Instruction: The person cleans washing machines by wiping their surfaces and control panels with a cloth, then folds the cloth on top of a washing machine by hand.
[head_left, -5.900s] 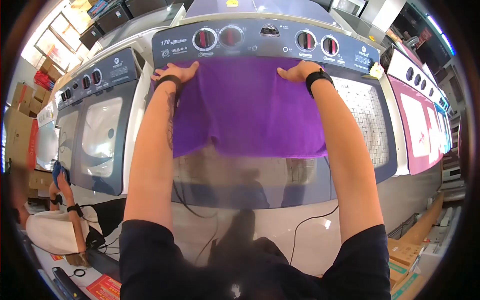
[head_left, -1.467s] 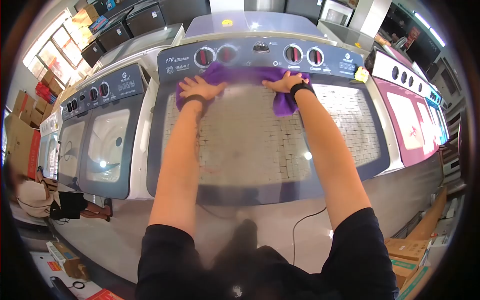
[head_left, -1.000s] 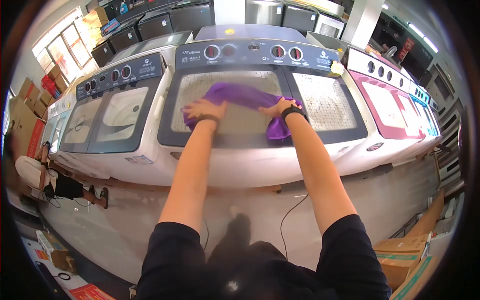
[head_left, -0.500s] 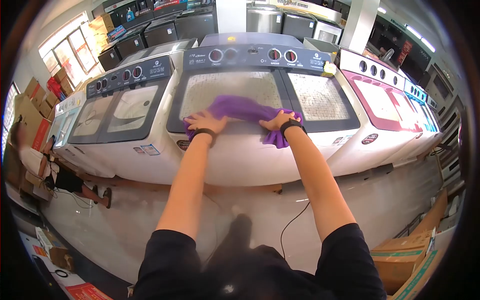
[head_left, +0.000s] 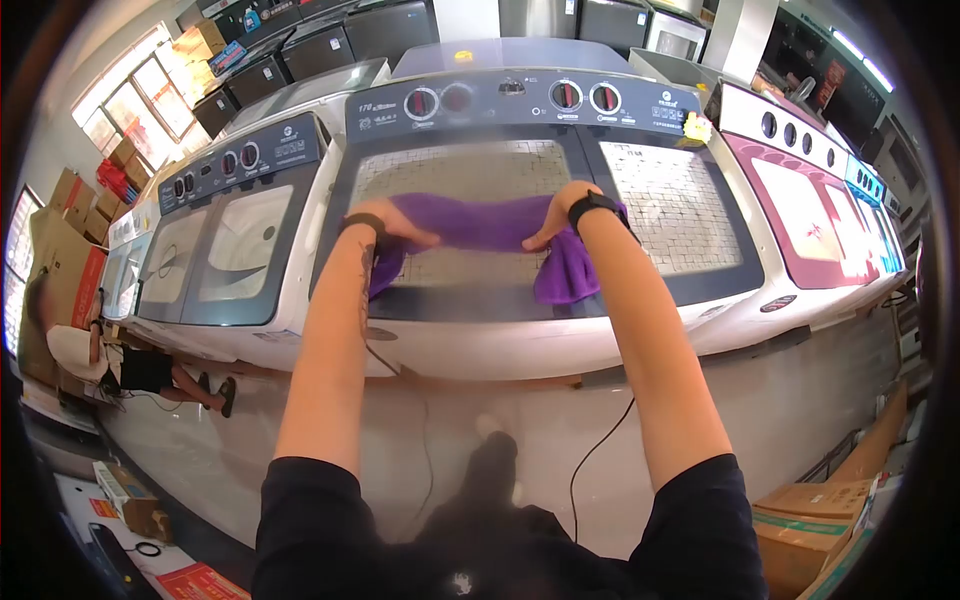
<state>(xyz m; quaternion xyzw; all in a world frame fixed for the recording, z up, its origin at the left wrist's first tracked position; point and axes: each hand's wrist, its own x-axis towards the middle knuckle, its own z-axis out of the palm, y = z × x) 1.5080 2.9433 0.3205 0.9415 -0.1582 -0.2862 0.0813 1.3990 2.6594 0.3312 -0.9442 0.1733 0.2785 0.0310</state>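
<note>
A purple cloth [head_left: 475, 224] is stretched sideways between my two hands, over the lid of a twin-tub washing machine [head_left: 500, 305]. My left hand [head_left: 393, 222] is closed around its left part, with the thumb pointing inward. Wrapped round the right part is my right hand [head_left: 562, 214], thumb also inward. Loose ends of the cloth hang below both hands. Behind it lies the washing machine's left lid window [head_left: 470, 165]. Whether the cloth's middle touches the lid, I cannot tell.
The washer's control panel [head_left: 520, 104] has several dials. Another twin-tub washer [head_left: 240, 240] stands at left, a pink-topped one [head_left: 800, 215] at right. A person [head_left: 80, 350] sits far left. A black cord [head_left: 578, 470] crosses the floor; cardboard boxes [head_left: 815, 505] lie lower right.
My hands have gone from lying spread on the cloth to gripping it. The cloth is now pulled into a band between them. The view has shifted a little.
</note>
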